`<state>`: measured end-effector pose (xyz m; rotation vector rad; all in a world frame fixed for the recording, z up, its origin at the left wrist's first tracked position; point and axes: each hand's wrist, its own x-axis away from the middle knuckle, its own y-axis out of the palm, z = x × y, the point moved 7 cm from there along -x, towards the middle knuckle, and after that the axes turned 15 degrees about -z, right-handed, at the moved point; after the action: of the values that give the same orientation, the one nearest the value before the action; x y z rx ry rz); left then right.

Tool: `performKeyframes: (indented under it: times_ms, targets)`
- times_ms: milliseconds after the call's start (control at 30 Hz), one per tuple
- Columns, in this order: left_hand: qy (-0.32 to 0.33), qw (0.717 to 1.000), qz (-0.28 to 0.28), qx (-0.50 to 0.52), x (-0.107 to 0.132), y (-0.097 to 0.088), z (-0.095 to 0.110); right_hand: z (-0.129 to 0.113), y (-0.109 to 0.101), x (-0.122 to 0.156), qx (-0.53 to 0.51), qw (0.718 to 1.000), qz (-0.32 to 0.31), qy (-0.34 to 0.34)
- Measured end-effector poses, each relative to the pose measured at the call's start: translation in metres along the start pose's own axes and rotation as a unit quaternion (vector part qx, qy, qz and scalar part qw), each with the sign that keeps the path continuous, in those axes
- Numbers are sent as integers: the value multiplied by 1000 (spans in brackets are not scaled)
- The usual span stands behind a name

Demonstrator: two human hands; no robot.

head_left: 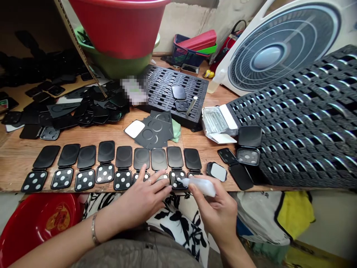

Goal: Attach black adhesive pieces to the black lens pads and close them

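A row of several open black hinged cases (104, 163) lies along the front edge of the wooden table (16, 163), most with white dots in their lower halves. My left hand (146, 191) rests with fingers spread flat on the cases near the middle of the row, a ring on one finger. My right hand (216, 208) grips a small translucent glue bottle (199, 185), its nozzle touching the lower half of one case (177, 178).
Black slotted trays (301, 123) are stacked at the right, another tray (173, 93) at the centre back. Loose black parts (69, 108) are piled at the left. Red and green basins (119, 33), a fan (273, 48), and a red basin (33, 223) below the table.
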<state>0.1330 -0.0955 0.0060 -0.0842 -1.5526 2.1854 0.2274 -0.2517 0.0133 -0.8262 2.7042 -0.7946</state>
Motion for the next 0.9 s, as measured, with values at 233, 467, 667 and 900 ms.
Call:
performKeyframes:
  times_ms: [233, 467, 667, 900]
  targets:
    - [-33, 999, 16, 22, 30, 2, -14, -17, 36, -9, -27, 995, -87, -32]
    - [-36, 999, 2, 26, 30, 9, -17, -22, 34, -13, 48, 993, -84, -75]
    - [-30, 999, 23, 21, 30, 10, -16, -33, 48, -21, 45, 986, -103, -120]
    - [-15, 995, 96, 21, 50, -1, -22, -37, 42, -14, 32, 992, -83, -88]
